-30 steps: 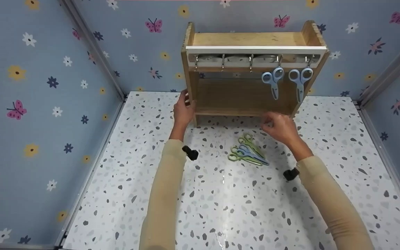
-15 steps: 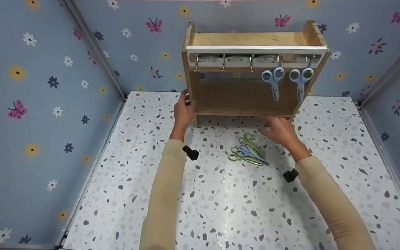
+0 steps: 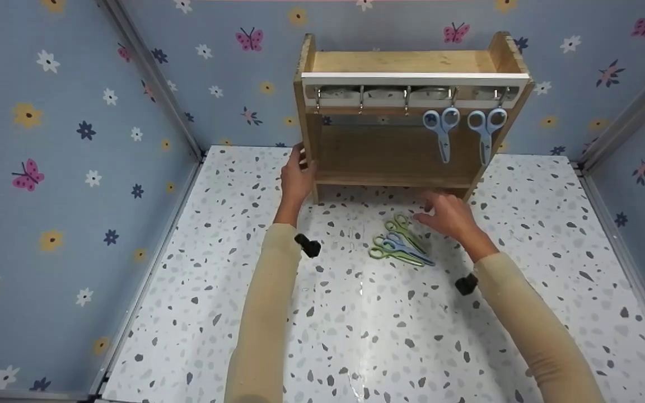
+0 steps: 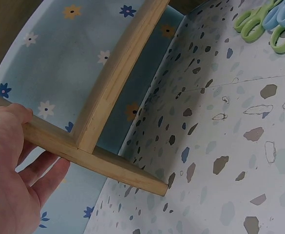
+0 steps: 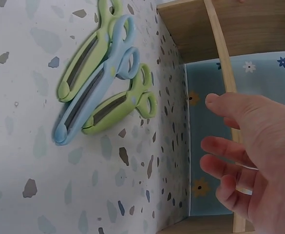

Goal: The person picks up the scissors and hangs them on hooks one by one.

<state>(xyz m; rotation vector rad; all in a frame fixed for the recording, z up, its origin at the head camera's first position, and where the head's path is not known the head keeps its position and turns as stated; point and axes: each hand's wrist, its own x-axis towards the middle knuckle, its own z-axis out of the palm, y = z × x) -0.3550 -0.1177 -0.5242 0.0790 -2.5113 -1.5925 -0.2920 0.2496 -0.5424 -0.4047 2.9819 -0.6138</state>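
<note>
A wooden rack (image 3: pixel 395 157) stands against the back wall in the head view. My left hand (image 3: pixel 297 179) grips its left side panel, thumb on one face and fingers round the other, as the left wrist view shows. My right hand (image 3: pixel 450 212) is in front of the lower shelf, holding nothing, with fingers loosely bent and apart. Just left of it, a pair of blue scissors (image 5: pixel 96 85) lies overlapping two green pairs, one farther back (image 3: pixel 400 225) and one nearer (image 3: pixel 384 251). Two blue pairs, left (image 3: pixel 444 134) and right (image 3: pixel 486 134), hang from hooks on the rack.
A white rail (image 3: pixel 378 102) with several metal hooks runs across the rack's upper front; the hooks at its left carry nothing. Speckled white tabletop (image 3: pixel 233 268) lies beneath. Patterned blue panels (image 3: pixel 76 212) enclose the left, back and right sides.
My right hand has shifted slightly left and toward me, away from the rack's right leg and nearer the lying scissors; its fingers have spread. My left hand stays on the side panel.
</note>
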